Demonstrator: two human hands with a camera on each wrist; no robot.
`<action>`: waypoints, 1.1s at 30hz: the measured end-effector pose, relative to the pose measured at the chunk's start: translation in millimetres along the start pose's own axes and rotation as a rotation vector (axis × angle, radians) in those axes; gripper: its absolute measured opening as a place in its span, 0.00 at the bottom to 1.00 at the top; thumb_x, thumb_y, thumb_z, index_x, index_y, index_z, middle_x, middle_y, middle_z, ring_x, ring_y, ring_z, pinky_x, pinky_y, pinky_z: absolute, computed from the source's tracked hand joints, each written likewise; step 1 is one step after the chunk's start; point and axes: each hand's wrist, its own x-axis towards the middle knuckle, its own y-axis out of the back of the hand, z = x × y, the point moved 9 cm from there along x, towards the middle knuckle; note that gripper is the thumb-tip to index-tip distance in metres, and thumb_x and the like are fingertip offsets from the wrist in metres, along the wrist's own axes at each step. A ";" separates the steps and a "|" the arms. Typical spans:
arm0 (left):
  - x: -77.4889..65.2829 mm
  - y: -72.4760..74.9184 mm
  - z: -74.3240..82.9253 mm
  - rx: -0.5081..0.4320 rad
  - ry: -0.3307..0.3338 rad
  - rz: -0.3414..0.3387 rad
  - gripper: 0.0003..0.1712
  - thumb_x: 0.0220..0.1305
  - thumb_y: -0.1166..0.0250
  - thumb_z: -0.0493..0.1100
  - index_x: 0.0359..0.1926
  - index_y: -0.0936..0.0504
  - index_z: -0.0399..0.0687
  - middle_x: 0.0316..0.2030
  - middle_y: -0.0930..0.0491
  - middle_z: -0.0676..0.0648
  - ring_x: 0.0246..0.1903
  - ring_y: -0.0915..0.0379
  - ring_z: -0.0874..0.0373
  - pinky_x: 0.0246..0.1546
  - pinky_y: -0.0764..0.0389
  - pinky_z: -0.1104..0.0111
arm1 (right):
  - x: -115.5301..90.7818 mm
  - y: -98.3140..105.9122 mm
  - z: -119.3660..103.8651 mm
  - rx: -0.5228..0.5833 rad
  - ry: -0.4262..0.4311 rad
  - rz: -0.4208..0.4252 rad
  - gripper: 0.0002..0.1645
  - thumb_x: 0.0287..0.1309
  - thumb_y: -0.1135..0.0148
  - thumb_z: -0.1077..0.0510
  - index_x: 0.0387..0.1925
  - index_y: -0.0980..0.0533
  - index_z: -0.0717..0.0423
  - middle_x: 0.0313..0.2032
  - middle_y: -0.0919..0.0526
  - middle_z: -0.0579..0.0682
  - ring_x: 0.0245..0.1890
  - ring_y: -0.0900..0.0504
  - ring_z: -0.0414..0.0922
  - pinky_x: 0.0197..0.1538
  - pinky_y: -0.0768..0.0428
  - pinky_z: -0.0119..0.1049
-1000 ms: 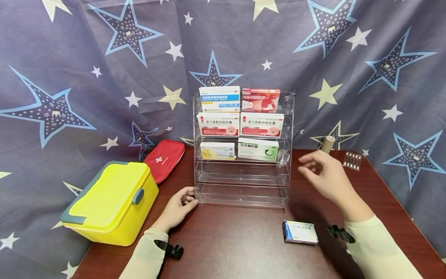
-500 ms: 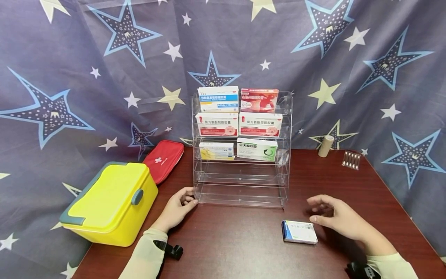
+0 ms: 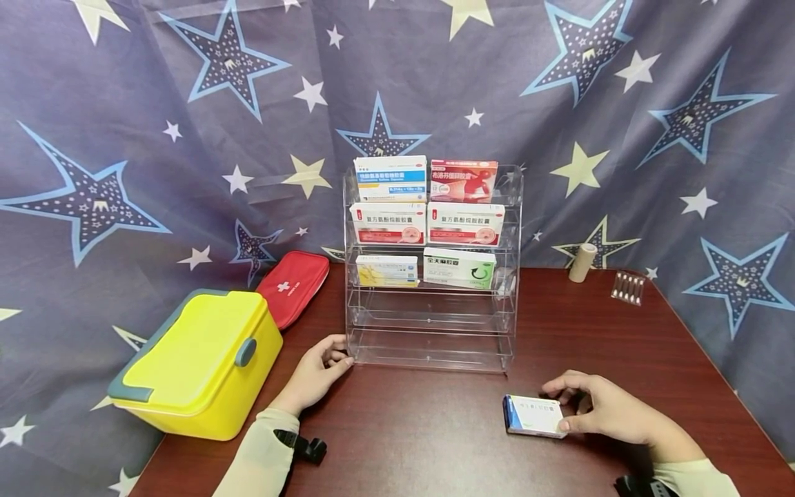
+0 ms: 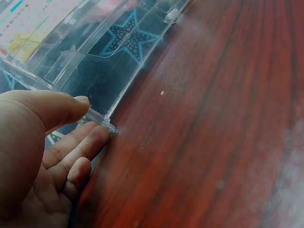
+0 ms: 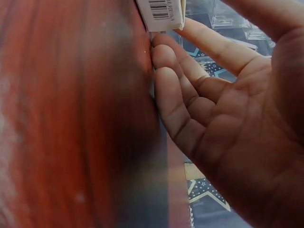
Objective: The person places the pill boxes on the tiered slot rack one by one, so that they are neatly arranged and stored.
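Note:
A clear acrylic rack (image 3: pixel 428 359) stands on the table, its upper tiers holding several medicine boxes, such as a green-and-white box (image 3: pixel 456 268) and a yellow-and-white box (image 3: pixel 386 270). My left hand (image 3: pixel 315 373) grips the rack's lower left corner; in the left wrist view the thumb (image 4: pixel 66 108) and fingers lie on either side of its edge. On the table at front right lies a blue-and-white medicine box (image 3: pixel 535 415). My right hand (image 3: pixel 611 411) pinches its right end, thumb at the near corner and index finger at the far one. The box's barcode end (image 5: pixel 164 14) shows in the right wrist view.
To the left sits a yellow case (image 3: pixel 192 359) with a grey handle, and behind it a red first-aid pouch (image 3: pixel 293 288). At the back right stand a beige bandage roll (image 3: pixel 582 263) and a small pack of swabs (image 3: pixel 629 288). A star-patterned curtain (image 3: pixel 497 83) hangs behind.
My right hand has come down from beside the rack to the blue-and-white medicine box and now has its fingers on it. The left hand has stayed at the rack's corner.

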 end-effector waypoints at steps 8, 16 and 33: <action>-0.1 0.2 1.0 0.003 0.001 0.001 0.22 0.68 0.30 0.30 0.61 0.22 0.31 0.46 0.17 0.39 0.44 0.18 0.43 0.44 0.21 0.68 | -1.0 -0.6 0.1 -0.034 0.012 -0.014 0.27 0.53 0.17 0.55 0.55 0.17 0.50 0.37 0.19 0.46 0.35 0.22 0.45 0.28 0.23 0.32; -0.3 -0.3 2.2 -0.005 -0.005 0.001 0.23 0.68 0.31 0.29 0.61 0.22 0.30 0.46 0.17 0.37 0.44 0.18 0.44 0.44 0.21 0.67 | -0.7 -2.3 1.0 0.019 -0.016 -0.028 0.24 0.52 0.17 0.57 0.51 0.17 0.46 0.35 0.20 0.51 0.32 0.23 0.47 0.27 0.23 0.33; 0.2 -0.6 1.2 -0.006 -0.015 0.003 0.22 0.67 0.31 0.28 0.61 0.22 0.31 0.45 0.17 0.37 0.44 0.18 0.43 0.43 0.21 0.67 | -1.4 -3.0 4.4 0.302 -0.039 -0.061 0.15 0.64 0.32 0.71 0.50 0.23 0.61 0.28 0.17 0.60 0.22 0.18 0.49 0.23 0.18 0.43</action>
